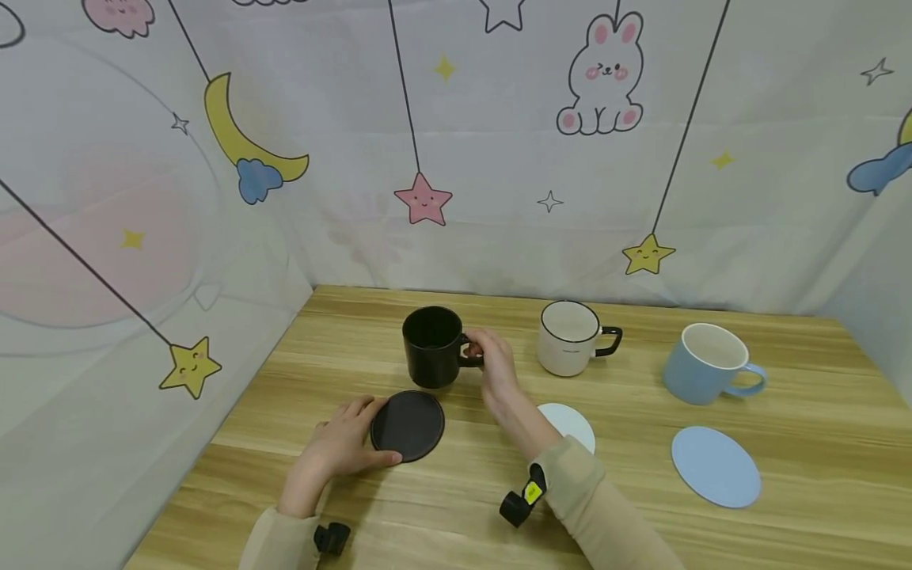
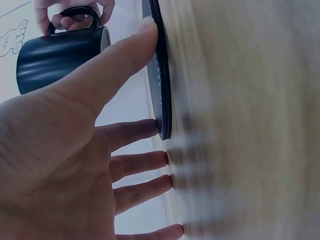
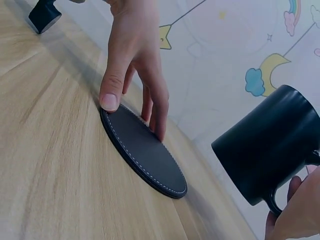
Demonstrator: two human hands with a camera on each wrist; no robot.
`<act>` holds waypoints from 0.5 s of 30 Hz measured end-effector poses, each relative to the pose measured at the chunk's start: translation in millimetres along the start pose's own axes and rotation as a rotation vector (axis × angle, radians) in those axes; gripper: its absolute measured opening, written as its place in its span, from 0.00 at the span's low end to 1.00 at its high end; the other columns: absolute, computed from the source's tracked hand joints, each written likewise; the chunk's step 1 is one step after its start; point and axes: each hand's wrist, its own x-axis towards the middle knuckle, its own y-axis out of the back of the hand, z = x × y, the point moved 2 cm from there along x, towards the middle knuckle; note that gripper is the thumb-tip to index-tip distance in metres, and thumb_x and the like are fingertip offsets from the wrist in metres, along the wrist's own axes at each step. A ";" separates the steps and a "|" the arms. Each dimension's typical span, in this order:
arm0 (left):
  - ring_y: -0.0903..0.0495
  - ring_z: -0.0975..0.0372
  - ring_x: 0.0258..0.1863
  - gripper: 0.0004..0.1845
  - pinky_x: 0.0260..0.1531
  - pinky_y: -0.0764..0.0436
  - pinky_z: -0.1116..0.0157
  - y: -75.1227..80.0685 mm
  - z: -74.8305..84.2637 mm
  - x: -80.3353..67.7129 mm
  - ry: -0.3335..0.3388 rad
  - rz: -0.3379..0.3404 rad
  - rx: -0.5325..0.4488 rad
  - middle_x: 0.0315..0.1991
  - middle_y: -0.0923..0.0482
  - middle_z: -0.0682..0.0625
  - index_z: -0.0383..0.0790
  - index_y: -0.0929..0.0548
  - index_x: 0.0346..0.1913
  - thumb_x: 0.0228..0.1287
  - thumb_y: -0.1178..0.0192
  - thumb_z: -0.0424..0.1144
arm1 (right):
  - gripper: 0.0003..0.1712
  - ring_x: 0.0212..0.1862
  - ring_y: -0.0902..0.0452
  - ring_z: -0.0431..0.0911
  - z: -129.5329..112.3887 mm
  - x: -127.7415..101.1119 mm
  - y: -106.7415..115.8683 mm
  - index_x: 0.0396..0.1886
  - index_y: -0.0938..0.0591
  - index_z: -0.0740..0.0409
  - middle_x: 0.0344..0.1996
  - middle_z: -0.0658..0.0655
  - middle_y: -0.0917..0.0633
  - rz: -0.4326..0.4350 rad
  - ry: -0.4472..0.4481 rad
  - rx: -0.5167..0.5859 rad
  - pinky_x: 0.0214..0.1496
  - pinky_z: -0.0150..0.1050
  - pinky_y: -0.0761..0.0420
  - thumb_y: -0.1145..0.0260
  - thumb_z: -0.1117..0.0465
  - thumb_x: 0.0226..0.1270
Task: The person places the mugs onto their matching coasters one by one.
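just beyond the black coaster: the black mug, upright, seemingly held clear of the table
mug handle: turned rightward, gripped by the right hand's curled fingers
left hand: fingers spread wide, nearly straight; coaster touched at its edge, mug not reached

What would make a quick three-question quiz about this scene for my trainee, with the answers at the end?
1. By which part does the right hand hold the black mug?
2. True or false: the blue mug stands apart from the blue coaster.
3. What is the left hand touching?
A) the white mug
B) the black coaster
C) the blue coaster

Key:
1. The handle.
2. True.
3. B.
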 end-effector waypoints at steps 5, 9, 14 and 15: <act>0.35 0.40 0.66 0.49 0.50 0.32 0.31 0.1 -0.1 -0.2 0.002 -0.001 -0.002 0.68 0.35 0.38 0.42 0.35 0.70 0.46 0.29 0.60 | 0.21 0.27 0.30 0.42 -1.2 -3.6 -1.2 0.10 0.28 0.51 0.13 0.46 0.31 -0.010 -0.015 0.020 0.47 0.38 0.34 0.41 0.65 0.64; 0.35 0.40 0.66 0.50 0.50 0.31 0.32 0.0 0.1 0.0 -0.004 0.001 0.000 0.67 0.35 0.38 0.42 0.35 0.70 0.46 0.29 0.61 | 0.22 0.28 0.30 0.42 -0.1 -5.3 0.1 0.09 0.29 0.51 0.13 0.45 0.31 -0.023 -0.019 0.019 0.48 0.38 0.35 0.41 0.65 0.65; 0.35 0.40 0.66 0.50 0.50 0.31 0.32 0.0 0.0 -0.5 -0.005 0.002 0.000 0.67 0.35 0.38 0.41 0.35 0.70 0.47 0.29 0.61 | 0.22 0.27 0.30 0.42 3.5 -5.9 1.3 0.09 0.28 0.51 0.12 0.46 0.31 -0.024 -0.021 0.024 0.47 0.37 0.34 0.42 0.66 0.64; 0.35 0.40 0.66 0.49 0.50 0.31 0.32 0.1 0.0 -0.6 -0.005 0.002 0.001 0.67 0.35 0.38 0.41 0.35 0.70 0.47 0.29 0.61 | 0.21 0.27 0.30 0.42 4.3 -6.1 1.3 0.09 0.28 0.51 0.12 0.46 0.31 -0.024 -0.021 0.025 0.47 0.37 0.34 0.42 0.66 0.64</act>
